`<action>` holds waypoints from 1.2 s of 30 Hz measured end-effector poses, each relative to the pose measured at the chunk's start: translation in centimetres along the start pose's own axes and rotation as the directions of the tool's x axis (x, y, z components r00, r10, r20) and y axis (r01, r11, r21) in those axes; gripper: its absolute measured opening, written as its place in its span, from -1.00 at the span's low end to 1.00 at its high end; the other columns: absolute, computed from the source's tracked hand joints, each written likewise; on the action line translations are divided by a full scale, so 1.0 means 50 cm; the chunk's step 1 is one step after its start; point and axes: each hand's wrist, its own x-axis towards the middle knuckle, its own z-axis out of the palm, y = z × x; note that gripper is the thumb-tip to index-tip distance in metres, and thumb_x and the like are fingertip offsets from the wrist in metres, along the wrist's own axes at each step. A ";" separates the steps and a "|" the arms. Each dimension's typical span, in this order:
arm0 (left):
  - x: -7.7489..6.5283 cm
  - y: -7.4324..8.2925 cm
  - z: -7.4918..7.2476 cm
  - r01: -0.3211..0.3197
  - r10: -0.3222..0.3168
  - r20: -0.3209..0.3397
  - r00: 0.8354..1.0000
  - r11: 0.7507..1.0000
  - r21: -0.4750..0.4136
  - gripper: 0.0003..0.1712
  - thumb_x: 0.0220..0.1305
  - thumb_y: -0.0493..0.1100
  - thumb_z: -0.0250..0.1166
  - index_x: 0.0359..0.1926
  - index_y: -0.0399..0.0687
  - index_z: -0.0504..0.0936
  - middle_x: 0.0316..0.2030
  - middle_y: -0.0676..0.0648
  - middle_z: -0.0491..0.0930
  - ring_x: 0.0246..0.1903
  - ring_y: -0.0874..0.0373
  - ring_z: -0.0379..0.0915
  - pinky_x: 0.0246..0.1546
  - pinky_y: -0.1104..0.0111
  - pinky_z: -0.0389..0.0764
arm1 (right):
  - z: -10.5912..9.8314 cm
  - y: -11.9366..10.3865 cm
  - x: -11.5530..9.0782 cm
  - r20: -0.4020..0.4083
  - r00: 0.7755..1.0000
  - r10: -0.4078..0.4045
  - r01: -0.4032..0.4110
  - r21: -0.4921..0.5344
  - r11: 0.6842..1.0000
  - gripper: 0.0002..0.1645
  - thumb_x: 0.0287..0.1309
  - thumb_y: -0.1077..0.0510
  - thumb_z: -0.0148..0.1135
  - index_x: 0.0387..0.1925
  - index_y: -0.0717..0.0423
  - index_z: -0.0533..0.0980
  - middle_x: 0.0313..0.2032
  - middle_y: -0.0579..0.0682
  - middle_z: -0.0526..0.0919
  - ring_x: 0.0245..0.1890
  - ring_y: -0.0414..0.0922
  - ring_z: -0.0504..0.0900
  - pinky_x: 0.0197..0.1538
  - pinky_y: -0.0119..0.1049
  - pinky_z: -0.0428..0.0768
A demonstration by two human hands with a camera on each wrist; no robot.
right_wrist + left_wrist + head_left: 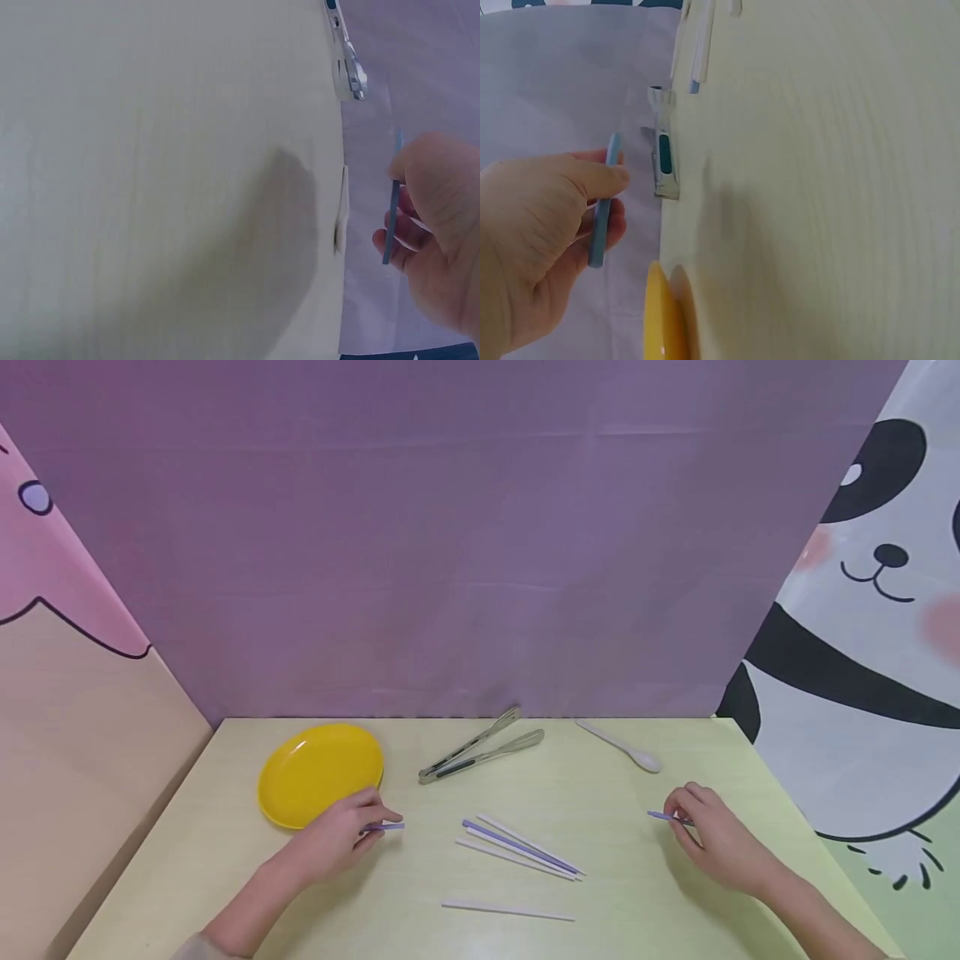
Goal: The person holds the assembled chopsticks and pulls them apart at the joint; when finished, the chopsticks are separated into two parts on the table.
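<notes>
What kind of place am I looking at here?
Likely an indoor, staged tabletop booth, perhaps for recording or play, though I can't be certain. A pale table stands in front of a plain purple backdrop, with a large cartoon panda on the right-hand side.

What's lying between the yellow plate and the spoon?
The tongs, spread open, lie between the yellow plate and the spoon; the head view shows that.

Soft, diffuse shadows (277,232) across table (112,135)
</notes>
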 end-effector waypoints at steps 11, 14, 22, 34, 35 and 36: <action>0.001 -0.034 0.032 0.003 0.000 0.032 0.999 0.996 -0.085 -0.73 0.26 -0.39 0.49 -0.11 0.05 0.84 -0.30 0.16 0.58 -0.31 0.37 0.42 -0.27 0.49 0.60 | 0.030 0.002 -0.014 0.063 0.998 0.012 -0.015 0.057 0.998 -0.55 -0.04 0.47 0.52 -0.32 -0.11 0.55 -0.37 -0.37 0.45 -0.37 -0.51 0.38 -0.38 -0.47 0.47; -0.002 -0.046 0.046 -0.035 0.036 0.007 0.999 0.995 -0.089 -0.71 0.19 -0.39 0.53 -0.15 0.08 0.86 -0.32 0.22 0.55 -0.29 0.39 0.41 -0.24 0.48 0.60 | 0.034 0.004 -0.016 0.078 0.997 0.018 -0.024 0.065 0.998 -0.56 -0.02 0.45 0.53 -0.33 -0.11 0.55 -0.39 -0.39 0.44 -0.37 -0.51 0.38 -0.38 -0.46 0.47; -0.002 -0.035 0.044 -0.045 0.050 0.052 0.997 0.995 -0.094 -0.76 0.25 -0.31 0.53 -0.13 0.12 0.90 -0.38 0.24 0.50 -0.31 0.42 0.37 -0.23 0.49 0.55 | 0.042 0.004 -0.023 0.096 0.995 0.017 -0.024 0.079 0.997 -0.58 -0.02 0.42 0.55 -0.35 -0.11 0.54 -0.41 -0.39 0.40 -0.40 -0.52 0.33 -0.40 -0.47 0.41; -0.002 -0.036 0.055 0.032 -0.015 0.154 0.988 0.994 -0.109 -0.70 0.33 -0.36 0.43 -0.02 0.07 0.88 -0.39 0.20 0.50 -0.35 0.41 0.32 -0.22 0.49 0.50 | 0.042 0.003 -0.034 0.108 0.994 0.006 -0.018 0.105 0.994 -0.53 -0.07 0.46 0.53 -0.38 -0.14 0.53 -0.45 -0.40 0.37 -0.42 -0.53 0.29 -0.43 -0.50 0.35; -0.003 -0.037 0.056 0.048 -0.030 0.167 0.986 0.993 -0.106 -0.68 0.33 -0.37 0.42 -0.01 0.07 0.88 -0.39 0.20 0.49 -0.35 0.41 0.31 -0.21 0.49 0.49 | 0.041 0.003 -0.033 0.112 0.994 0.006 -0.018 0.105 0.994 -0.53 -0.06 0.45 0.54 -0.37 -0.15 0.53 -0.45 -0.41 0.37 -0.43 -0.52 0.29 -0.42 -0.50 0.35; -0.003 -0.037 0.056 0.062 -0.043 0.177 0.983 0.993 -0.104 -0.68 0.33 -0.38 0.41 -0.01 0.07 0.88 -0.39 0.21 0.48 -0.36 0.40 0.31 -0.21 0.48 0.49 | 0.041 0.004 -0.033 0.118 0.993 0.004 -0.017 0.106 0.994 -0.53 -0.05 0.45 0.54 -0.37 -0.15 0.53 -0.45 -0.41 0.37 -0.43 -0.52 0.29 -0.42 -0.50 0.34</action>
